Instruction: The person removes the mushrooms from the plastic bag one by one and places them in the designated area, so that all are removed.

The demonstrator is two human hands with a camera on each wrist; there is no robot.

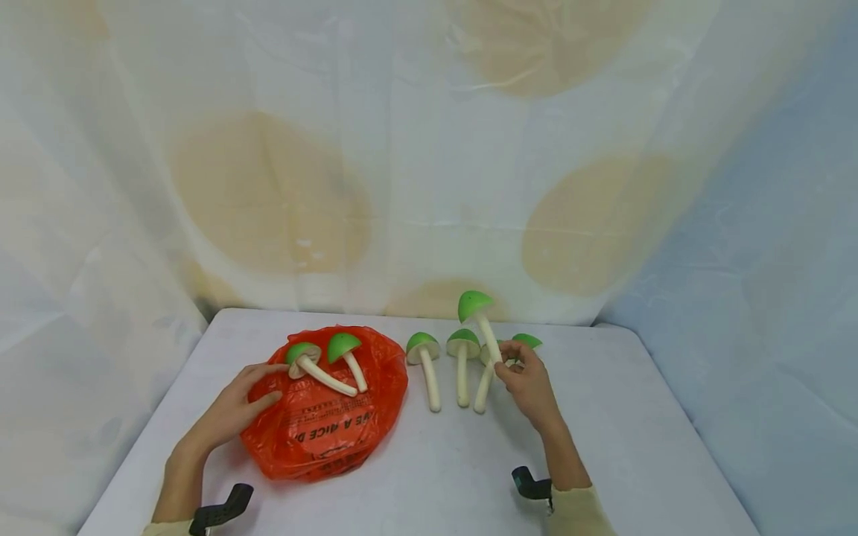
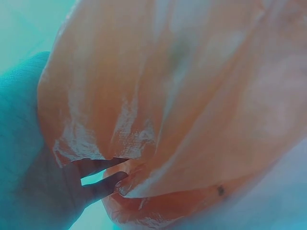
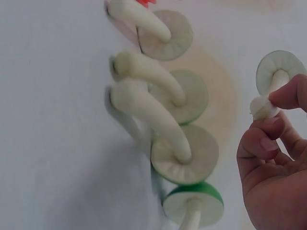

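Observation:
My right hand [image 1: 529, 383] pinches the lower stem of a green-capped model mushroom [image 1: 477, 309], held upright above the table with its cap up. Thumb and fingertips meet round the white stem end [image 3: 262, 108] in the right wrist view. At the left side of a red plastic bag [image 1: 322, 428], my left hand [image 1: 231, 406] lies with fingers extended, thumb apart from them. The bag's film covers part of that hand in the left wrist view. Two mushrooms lie on the bag: one [image 1: 326, 377] close to my left fingertips, another [image 1: 344, 346] beside it.
Right of the bag, several more mushrooms lie in a row on the white table [image 1: 429, 476], including one at the row's left [image 1: 429, 372] and one beside it [image 1: 462, 365]. Another green cap [image 1: 528, 340] shows behind my right hand. Pale sheeting [image 1: 429, 149] hangs behind the table.

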